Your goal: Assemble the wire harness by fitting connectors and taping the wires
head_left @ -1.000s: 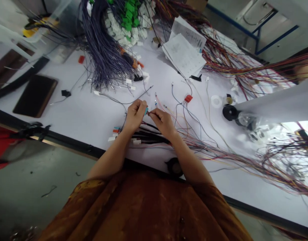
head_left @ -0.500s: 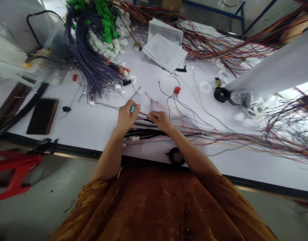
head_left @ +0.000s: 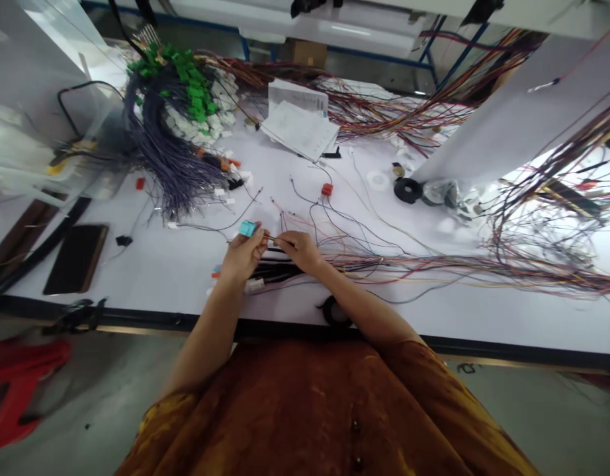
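My left hand (head_left: 244,255) is closed on a light blue connector (head_left: 247,229), which shows above its fingers. Thin brown wires (head_left: 270,237) run from the connector side across to my right hand (head_left: 299,250), whose fingers pinch them. Both hands are a short gap apart, over a bundle of black-sleeved wires (head_left: 278,271) lying on the white table. A red connector (head_left: 327,190) with wires attached lies beyond my right hand. White connectors (head_left: 255,285) rest beside my left wrist.
Purple wires (head_left: 159,158) with green and white connectors are piled at the back left. Papers (head_left: 301,125) lie at the back. A dark flat box (head_left: 77,259) is at left. Black tape rolls (head_left: 336,312) sit near the front edge and farther right, beside a sloping white column (head_left: 503,112).
The view has tilted up, showing more of the background. My left hand has turned, so more of the light blue connector shows. My right hand still pinches the wires.
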A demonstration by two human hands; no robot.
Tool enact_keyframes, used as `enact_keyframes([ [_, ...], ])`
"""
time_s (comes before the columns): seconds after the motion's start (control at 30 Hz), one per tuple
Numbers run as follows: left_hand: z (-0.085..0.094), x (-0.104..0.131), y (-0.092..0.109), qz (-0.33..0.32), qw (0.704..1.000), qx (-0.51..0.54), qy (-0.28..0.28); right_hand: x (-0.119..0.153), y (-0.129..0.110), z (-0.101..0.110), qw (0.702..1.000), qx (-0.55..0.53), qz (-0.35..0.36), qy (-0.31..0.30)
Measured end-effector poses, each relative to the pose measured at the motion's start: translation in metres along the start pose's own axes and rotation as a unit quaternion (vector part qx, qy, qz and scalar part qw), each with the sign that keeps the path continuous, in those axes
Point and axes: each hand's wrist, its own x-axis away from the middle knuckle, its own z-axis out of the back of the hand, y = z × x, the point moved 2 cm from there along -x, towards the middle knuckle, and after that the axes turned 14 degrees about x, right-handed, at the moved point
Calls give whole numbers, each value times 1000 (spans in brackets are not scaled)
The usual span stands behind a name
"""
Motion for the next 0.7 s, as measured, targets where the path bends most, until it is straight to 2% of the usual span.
enact_keyframes([
  [0.07, -4, 2, -6, -18, 999, 14, 25, 1, 0, 2, 1000, 0, 6, -4],
  [0.17, -4, 3, -9, -72, 997, 1, 25, 4, 3, 6, 1000, 5, 10, -18],
  [0.27, -1, 3, -10, -98, 995, 1, 29, 8, 9, 10, 1000, 18, 6, -12],
  [0.43, 0, 2, -9, -90, 994, 33, 49, 16, 18, 12, 999, 48, -7, 4],
  [0.53, 0, 2, -4, -88, 996, 26, 19, 19, 19, 12, 998, 58, -11, 3],
  [0.63, 1, -1, 2, -84, 996, -24, -16, 19, 19, 13, 999, 52, -5, -5],
  [0.7, 2, -3, 5, -74, 996, -45, -18, 20, 19, 14, 999, 40, -4, -11],
])
